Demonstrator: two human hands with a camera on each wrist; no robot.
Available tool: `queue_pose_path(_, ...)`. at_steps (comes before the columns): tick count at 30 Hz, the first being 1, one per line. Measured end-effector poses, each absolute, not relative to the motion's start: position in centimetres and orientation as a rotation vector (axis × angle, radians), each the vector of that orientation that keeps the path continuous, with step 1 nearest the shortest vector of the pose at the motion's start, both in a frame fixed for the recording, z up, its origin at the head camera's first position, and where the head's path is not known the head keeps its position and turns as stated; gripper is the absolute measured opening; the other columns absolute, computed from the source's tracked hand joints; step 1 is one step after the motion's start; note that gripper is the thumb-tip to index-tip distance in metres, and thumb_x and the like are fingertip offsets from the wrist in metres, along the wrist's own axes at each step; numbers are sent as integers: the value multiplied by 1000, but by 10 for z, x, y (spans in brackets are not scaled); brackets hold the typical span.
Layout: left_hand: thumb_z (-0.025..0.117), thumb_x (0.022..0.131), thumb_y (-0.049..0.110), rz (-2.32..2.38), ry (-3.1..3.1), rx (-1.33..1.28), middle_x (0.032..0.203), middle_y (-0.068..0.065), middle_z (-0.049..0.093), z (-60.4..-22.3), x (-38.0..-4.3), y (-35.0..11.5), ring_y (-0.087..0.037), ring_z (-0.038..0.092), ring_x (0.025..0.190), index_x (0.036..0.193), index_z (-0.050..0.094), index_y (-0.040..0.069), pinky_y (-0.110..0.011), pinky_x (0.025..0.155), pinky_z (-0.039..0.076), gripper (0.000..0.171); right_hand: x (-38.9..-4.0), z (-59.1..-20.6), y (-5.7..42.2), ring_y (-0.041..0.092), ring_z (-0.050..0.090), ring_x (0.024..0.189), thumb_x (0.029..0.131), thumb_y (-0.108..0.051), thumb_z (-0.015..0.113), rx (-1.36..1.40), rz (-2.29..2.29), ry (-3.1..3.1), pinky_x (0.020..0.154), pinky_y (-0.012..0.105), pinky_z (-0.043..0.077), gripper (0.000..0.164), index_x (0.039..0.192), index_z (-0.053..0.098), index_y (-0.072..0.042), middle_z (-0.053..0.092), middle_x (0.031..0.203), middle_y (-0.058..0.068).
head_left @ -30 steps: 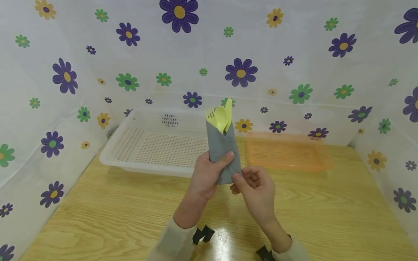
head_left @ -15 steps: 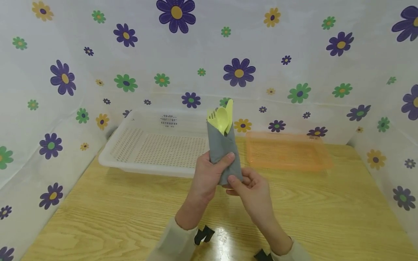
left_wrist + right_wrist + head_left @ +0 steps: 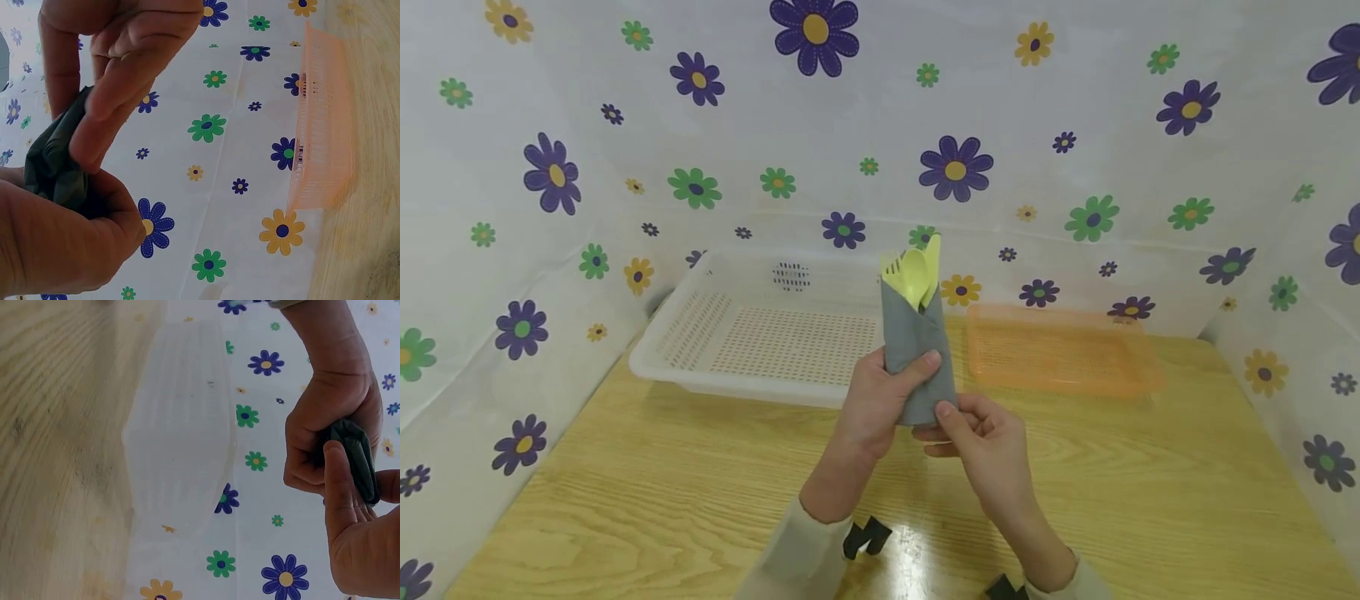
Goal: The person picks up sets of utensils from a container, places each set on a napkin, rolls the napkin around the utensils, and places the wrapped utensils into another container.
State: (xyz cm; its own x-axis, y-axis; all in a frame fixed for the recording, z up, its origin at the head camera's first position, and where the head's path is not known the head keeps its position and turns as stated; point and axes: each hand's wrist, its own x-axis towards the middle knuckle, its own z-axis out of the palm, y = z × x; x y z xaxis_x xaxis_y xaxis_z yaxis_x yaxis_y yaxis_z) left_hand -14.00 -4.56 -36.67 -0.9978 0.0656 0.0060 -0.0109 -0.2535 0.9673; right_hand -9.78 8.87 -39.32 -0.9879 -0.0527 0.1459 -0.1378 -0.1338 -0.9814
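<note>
A grey cloth napkin [image 3: 917,342], folded into a pouch, is held up above the table in the head view. From its top stick out a yellow-green fork [image 3: 892,270], a spoon [image 3: 915,273] and a knife [image 3: 932,262]. My left hand [image 3: 876,400] grips the pouch around its middle, thumb across the front. With thumb and fingers my right hand [image 3: 988,442] pinches the lower right corner. Both wrist views show the folded bottom end of the napkin [image 3: 59,156] between the two hands; the cutlery is hidden there.
A white perforated basket [image 3: 760,390] stands at the back left of the wooden table [image 3: 700,483]. At the back right lies an orange basket [image 3: 1060,383]. A flowered white sheet [image 3: 880,125] encloses the back and sides.
The right hand's fingers have shifted slightly inward beneath the napkin's lower end. The left hand keeps its hold, and the pouch has barely moved.
</note>
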Motion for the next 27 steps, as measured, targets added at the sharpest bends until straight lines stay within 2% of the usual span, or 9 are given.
queue_pose_path(7, 71, 84, 15, 2361, 1866, 83, 101, -11, 66, -366, -139, -45, -19, 63, 91, 114, 61, -4, -34, 80, 51, 37, -101, -393, 97, 17, 65, 67, 90, -13, 64, 297, 1978, -2140, 54, 34, 55, 15, 98, 67, -2, 67, 82, 13)
queue_pose_path(14, 70, 84, 13, 2328, 1835, 149, 96, -8, 67, -370, -140, -42, -18, 64, 88, 112, 62, -4, -34, 78, 52, 34, -105, -393, 105, 17, 66, 65, 89, -12, 66, 308, 2002, -2115, 56, 34, 55, 16, 96, 68, 1, 69, 81, 14)
queue_pose_path(18, 70, 85, 15, 2267, 1896, 165, 101, -11, 66, -371, -141, -43, -19, 64, 90, 114, 61, -3, -35, 79, 52, 36, -106, -394, 106, 19, 67, 67, 88, -12, 66, 302, 2031, -2113, 58, 34, 56, 17, 96, 69, 3, 69, 82, 16)
queue_pose_path(27, 50, 97, 19, 2030, 1851, 448, 119, -19, 58, -369, -147, -61, -23, 58, 105, 128, 50, -5, -38, 90, 47, 39, -108, -393, 107, 21, 68, 72, 88, -13, 67, 220, 2094, -2112, 62, 34, 56, 18, 95, 69, 4, 69, 83, 16)
